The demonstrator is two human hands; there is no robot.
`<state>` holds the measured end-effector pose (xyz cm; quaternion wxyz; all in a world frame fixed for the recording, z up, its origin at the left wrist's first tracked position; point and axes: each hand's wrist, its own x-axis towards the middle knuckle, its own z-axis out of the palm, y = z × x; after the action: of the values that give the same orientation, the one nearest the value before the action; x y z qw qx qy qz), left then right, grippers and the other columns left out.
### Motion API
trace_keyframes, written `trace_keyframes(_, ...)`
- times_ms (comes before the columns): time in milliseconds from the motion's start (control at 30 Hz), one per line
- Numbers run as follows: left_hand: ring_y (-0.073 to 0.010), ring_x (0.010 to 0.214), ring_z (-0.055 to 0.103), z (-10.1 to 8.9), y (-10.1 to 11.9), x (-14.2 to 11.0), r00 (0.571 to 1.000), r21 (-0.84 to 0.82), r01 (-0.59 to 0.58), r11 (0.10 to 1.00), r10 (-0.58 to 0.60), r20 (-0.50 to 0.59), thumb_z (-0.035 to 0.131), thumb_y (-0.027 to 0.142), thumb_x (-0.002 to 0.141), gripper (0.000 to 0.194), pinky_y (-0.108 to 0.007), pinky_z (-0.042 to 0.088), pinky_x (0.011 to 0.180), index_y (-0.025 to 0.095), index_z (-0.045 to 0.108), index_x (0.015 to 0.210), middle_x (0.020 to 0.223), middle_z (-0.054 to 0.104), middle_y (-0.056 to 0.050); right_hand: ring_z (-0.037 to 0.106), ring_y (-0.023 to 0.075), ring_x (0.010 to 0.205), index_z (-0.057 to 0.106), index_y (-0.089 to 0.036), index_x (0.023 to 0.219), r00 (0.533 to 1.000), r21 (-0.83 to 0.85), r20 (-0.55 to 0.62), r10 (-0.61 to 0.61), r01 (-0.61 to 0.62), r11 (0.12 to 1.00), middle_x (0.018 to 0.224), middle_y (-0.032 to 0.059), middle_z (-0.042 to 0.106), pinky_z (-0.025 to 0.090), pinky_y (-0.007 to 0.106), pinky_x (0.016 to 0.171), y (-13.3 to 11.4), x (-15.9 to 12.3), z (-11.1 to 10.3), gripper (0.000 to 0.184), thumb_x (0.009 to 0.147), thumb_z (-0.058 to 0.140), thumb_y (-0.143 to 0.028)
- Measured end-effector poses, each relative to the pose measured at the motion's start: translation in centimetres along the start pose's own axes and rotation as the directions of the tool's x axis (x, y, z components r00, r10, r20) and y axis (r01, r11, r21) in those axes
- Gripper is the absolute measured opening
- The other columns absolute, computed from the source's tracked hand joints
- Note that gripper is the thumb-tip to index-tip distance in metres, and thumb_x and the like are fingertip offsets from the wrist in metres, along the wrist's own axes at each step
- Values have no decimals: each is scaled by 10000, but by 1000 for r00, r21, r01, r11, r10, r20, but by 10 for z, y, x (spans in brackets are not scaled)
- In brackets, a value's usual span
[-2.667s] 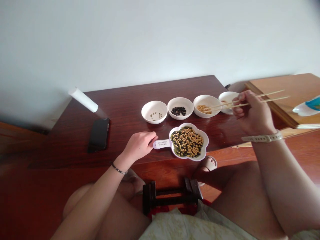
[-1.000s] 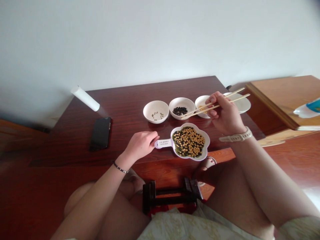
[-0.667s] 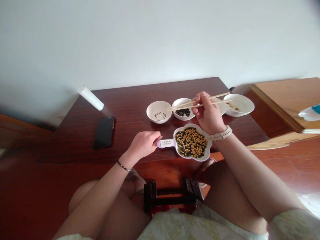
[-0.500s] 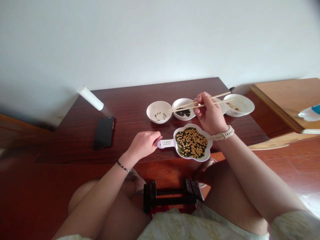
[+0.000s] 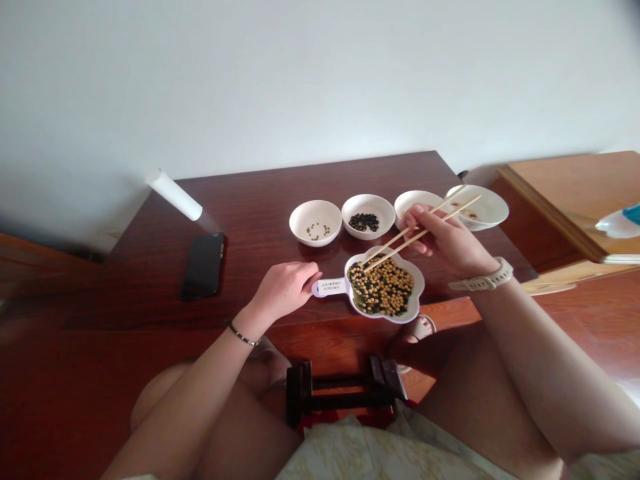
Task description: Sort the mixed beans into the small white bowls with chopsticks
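Note:
My left hand [image 5: 290,288] is closed at the end of the handle of a white and lilac flower-shaped dish [image 5: 419,303]. Yellow, black and green beans [image 5: 383,287] are mixed inside it. A pair of wooden chopsticks [image 5: 415,235] is pinched in my right hand [image 5: 445,241], their tips among the beans near the dish's left side. Behind the dish stand a white bowl with a few green beans [image 5: 316,232], a bowl with black beans [image 5: 364,222] and a third bowl [image 5: 417,197] partly hidden by my right hand. A larger bowl [image 5: 493,208] at the right holds some reddish-brown pieces.
On the left of the dark wooden table [image 5: 260,193] lie a black phone [image 5: 203,265] and a white roll [image 5: 175,195]. A lighter wooden cabinet [image 5: 575,193] adjoins on the right, with a white and blue object [image 5: 620,223] on it. Below is a dark stool [image 5: 345,393].
The chopstick tips have moved from the edge between the two left bowls down into the beans in the dish. My right hand has shifted right and nearer to me; my left hand stays put.

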<state>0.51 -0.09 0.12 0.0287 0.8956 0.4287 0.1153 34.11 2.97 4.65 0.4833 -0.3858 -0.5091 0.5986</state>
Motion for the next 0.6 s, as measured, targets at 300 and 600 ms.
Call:
trace_keyframes(300,-187,712,629,1,0,1,1000,-9,5,1000,-5,9,509,286,1051,235,-324,334,639,213,594,844,789,687,-21,401,98,514,635,-185,856,991,-78,24,132,-130,988,625,0,488,239,234,443,7,-16,-12,357,1046,584,-483)
trace_keyframes(600,-189,720,624,1,-1,1,1000,5,7,1000,-7,22,494,303,1060,252,-321,339,644,217,591,844,795,680,-24,407,95,492,646,-178,838,991,-135,35,129,-123,983,592,4,516,281,242,445,12,-17,-7,388,1054,572,-491)
